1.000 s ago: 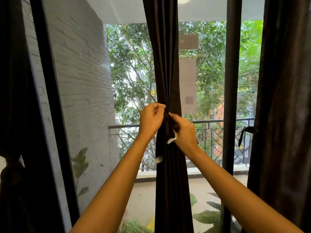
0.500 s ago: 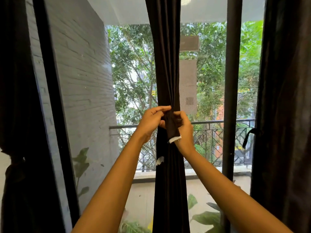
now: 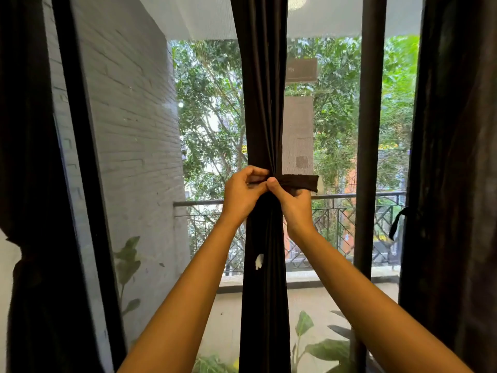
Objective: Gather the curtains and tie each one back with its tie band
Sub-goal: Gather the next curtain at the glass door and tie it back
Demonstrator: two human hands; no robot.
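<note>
Bright daylight backlights the dim interior; sharp focus, edges bowed.

Dark window frame, white brick wall at left, balcony railing, leafy trees beyond

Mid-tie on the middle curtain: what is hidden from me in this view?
Head view: how the tie band runs at the back, hidden by the middle curtain.
Head view: the band's other end and any knot, covered by the left hand and right hand.
Head view: the left curtain, too dark to show a band, cut off by the frame edge.
</note>
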